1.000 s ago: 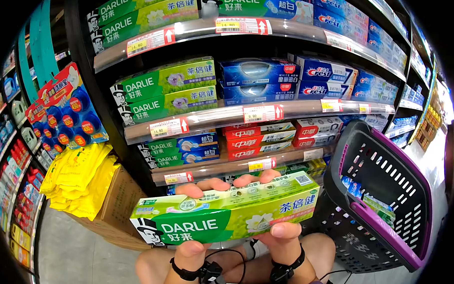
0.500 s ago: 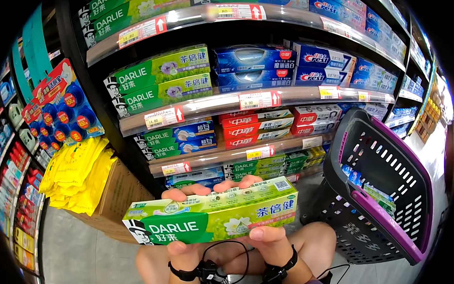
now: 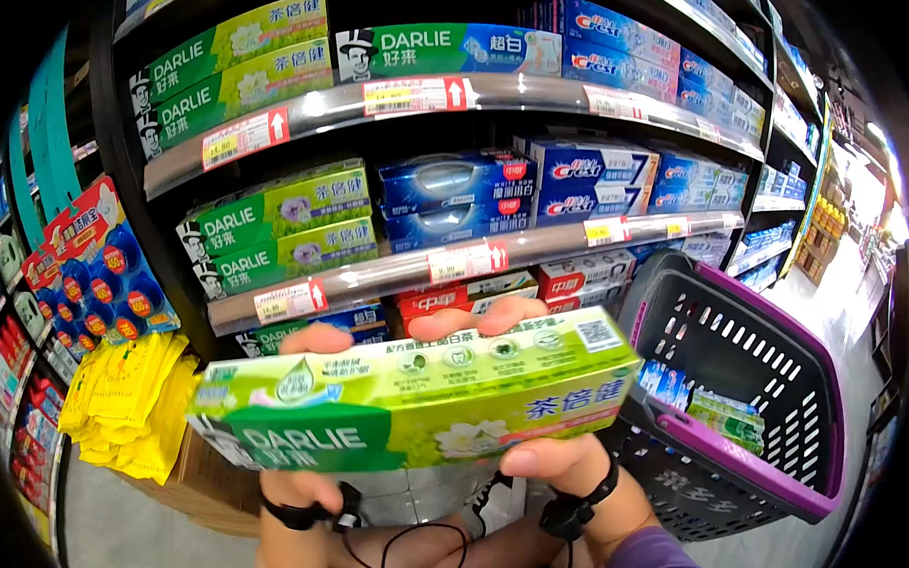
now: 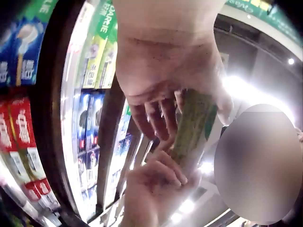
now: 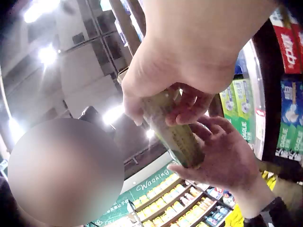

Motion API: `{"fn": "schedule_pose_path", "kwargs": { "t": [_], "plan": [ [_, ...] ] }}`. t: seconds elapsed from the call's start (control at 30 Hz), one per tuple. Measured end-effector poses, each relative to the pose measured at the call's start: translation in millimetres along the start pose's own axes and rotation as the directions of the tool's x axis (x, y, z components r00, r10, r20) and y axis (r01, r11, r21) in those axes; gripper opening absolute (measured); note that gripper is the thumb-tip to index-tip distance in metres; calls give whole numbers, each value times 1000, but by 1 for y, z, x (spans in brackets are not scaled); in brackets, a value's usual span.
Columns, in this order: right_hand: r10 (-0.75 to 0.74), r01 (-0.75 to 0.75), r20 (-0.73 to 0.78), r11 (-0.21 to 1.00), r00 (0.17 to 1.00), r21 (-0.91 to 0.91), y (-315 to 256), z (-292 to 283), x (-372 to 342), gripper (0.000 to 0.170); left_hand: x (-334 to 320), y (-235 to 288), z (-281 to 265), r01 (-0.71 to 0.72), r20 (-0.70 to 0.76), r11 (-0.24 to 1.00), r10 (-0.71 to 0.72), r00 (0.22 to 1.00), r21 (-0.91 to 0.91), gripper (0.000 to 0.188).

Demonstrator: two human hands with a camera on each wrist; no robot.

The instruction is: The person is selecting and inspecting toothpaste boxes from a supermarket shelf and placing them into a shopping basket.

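A long green DARLIE toothpaste box is held up lengthwise between both hands in the head view, its printed top and front facing the camera. The left hand grips the box's left part, thumb below the front and fingers over the back edge. On the right part, the right hand grips it with the thumb on the lower front edge and fingertips behind the top. The left wrist view shows the box between the left thumb and palm; in the right wrist view the right hand's fingers curl round the box.
Shelves of toothpaste boxes stand in front. A black basket with a purple handle, holding several boxes, is at the right. Yellow packets lie on a carton at the left, below hanging blue bottles.
The view has shifted, with the upper shelf showing more. The box has come nearer the camera and looks larger, still gripped by both hands. A shoe now shows below.
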State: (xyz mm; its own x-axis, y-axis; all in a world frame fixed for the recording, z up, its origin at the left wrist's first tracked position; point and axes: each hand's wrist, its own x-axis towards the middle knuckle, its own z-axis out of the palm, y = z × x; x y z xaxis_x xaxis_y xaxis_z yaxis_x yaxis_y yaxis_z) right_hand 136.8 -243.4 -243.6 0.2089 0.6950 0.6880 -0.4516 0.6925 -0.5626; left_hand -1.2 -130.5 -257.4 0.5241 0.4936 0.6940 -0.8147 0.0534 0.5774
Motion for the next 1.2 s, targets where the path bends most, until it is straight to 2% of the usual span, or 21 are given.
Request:
{"fn": "schedule_pose_path", "kwargs": {
  "t": [0.03, 0.1, 0.13, 0.17, 0.23, 0.3, 0.37, 0.43, 0.5, 0.6, 0.63, 0.73, 0.77, 0.8, 0.83, 0.87, 0.9, 0.97, 1.03, 1.1, 1.2],
  "plan": [
    [-3, 3, 10, 1000, 1000, -7, -10, -7, 7, 76, -5, 6, -15, 34, -94, 985, -19, 995, 167, 113],
    [-3, 13, 235, 999, 972, -45, -24, -21, 15, 78, -4, 15, -65, -55, 173, 852, -42, 984, 521, 118],
    [-46, 59, 209, 997, 977, -57, -22, -26, 13, 78, -11, 14, -64, 114, -30, 881, -113, 993, 459, 119],
    [-60, 71, 189, 996, 980, -55, -17, -33, 9, 78, -19, 9, -72, 154, -190, 872, -72, 979, 465, 119],
    [-121, 156, 225, 977, 967, -144, -2, -52, 1, 78, -17, -1, -89, -45, 95, 698, -32, 995, 715, 109],
    [-131, 164, 226, 977, 965, -134, 12, -61, 3, 76, -4, -7, -84, -81, 90, 709, 25, 996, 701, 106],
    [-47, 50, 41, 997, 998, -61, 15, -55, 9, 74, 7, -19, -80, -133, 29, 722, 154, 988, 679, 102],
    [15, -16, -15, 998, 1000, -53, -1, -42, 23, 77, 29, -22, -65, -165, -17, 812, 210, 977, 559, 127],
    [6, -5, 12, 998, 1000, -56, -7, -40, 38, 81, 44, -13, -95, -225, 19, 816, 255, 967, 532, 129],
    [-126, 153, 192, 979, 973, -131, 17, -67, 35, 79, 36, -1, -120, -18, 19, 860, 9, 1000, 510, 120],
    [-134, 170, 242, 976, 961, -135, 24, -76, 29, 76, 31, -3, -134, -32, 115, 793, -48, 992, 609, 118],
    [-129, 159, 200, 977, 971, -143, 30, -92, 14, 74, 21, -10, -123, 84, 52, 723, -164, 985, 685, 118],
    [-115, 117, 46, 992, 992, -44, 34, -87, 7, 73, 17, -10, -127, -28, 115, 621, -100, 988, 783, 118],
    [-120, 120, 32, 993, 992, 1, 40, -96, 4, 83, 15, -19, -119, -59, 88, 677, -10, 996, 734, 117],
    [-60, 21, -474, 996, 879, -87, 34, -96, -50, 99, 0, -31, -110, -48, 30, 734, 37, 999, 678, 116],
    [-88, 47, -176, 973, 980, -226, 18, -99, -43, 95, -25, -31, -129, 58, -188, 746, 91, 978, 664, 116],
    [-84, 59, -49, 923, 995, -379, 3, -101, -41, 92, -34, -31, -148, 92, -346, 751, 188, 919, 654, 117],
    [-40, 0, -44, 738, 998, -675, -21, -86, -58, 86, 1, -18, -91, 43, -96, 805, 18, 995, 591, 114],
    [36, -71, -61, 464, 997, -883, -35, -66, -73, 80, -13, -3, -101, 56, -79, 804, -12, 997, 591, 119],
    [102, -90, -66, 242, 993, -966, -37, -45, -79, 74, -16, 4, -93, 21, -46, 816, 7, 999, 578, 120],
    [124, -124, -104, 166, 987, -978, -32, -58, -73, 69, -2, -25, -86, 12, -37, 824, 10, 999, 566, 123]
  ]
}}
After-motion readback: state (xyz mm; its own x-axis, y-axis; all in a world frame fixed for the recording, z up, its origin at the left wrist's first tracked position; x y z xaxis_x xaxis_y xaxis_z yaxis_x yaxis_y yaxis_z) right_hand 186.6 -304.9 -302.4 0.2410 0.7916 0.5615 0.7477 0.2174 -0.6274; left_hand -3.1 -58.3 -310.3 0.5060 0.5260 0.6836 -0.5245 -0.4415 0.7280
